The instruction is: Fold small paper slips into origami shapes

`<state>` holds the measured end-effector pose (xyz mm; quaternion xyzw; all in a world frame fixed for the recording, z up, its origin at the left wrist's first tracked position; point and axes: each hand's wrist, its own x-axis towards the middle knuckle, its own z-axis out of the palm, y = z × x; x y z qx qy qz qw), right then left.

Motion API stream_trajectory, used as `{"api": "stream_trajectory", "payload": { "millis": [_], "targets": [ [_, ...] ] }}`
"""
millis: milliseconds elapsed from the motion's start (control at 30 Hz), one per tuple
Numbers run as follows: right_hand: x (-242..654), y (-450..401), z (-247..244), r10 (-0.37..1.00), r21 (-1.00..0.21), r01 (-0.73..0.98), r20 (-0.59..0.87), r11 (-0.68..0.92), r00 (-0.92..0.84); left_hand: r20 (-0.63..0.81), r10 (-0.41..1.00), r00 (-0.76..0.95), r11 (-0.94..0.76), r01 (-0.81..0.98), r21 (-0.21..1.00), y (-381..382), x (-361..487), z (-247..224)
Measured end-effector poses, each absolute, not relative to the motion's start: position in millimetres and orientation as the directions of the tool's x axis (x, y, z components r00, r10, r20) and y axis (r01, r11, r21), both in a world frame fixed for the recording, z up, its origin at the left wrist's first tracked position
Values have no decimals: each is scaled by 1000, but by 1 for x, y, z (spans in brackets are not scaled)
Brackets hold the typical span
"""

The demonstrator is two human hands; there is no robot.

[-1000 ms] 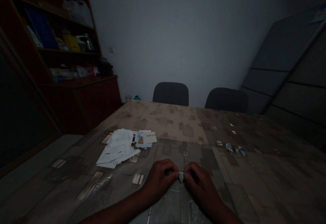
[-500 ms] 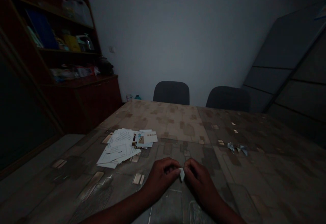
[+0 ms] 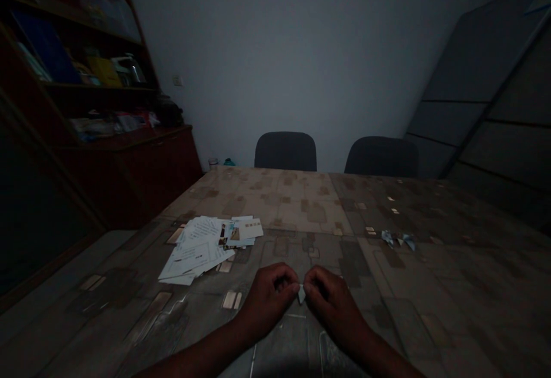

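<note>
From across the room I see the left hand and right hand nearly together over the table, fingertips pinching a small pale paper piece between them, probably because something so slight needs steadying from both sides. Printed sheets lie fanned leftward, seemingly clear of the forearms; crumpled-looking scraps sit apart, rightward.
</note>
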<state>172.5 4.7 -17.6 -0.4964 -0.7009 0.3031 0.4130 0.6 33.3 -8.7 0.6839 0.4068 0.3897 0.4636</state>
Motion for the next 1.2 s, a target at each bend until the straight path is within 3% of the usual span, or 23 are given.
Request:
{"api": "stream_trajectory", "payload": {
  "millis": [200,767,1033,1200],
  "targets": [
    [173,3,-18,961,-875,400,238,274,-139,127,923,362,-222,236,946,34,0,-12],
    [174,3,-14,967,-900,358,208,247,-145,132,907,400,-181,86,980,35,-3,-15],
    [172,2,-10,973,-915,334,192,225,-130,87,928,363,-145,135,980,31,0,-9],
    [171,1,-9,981,-948,263,149,178,-125,48,936,350,-68,46,997,34,-2,-12]
  ]
}}
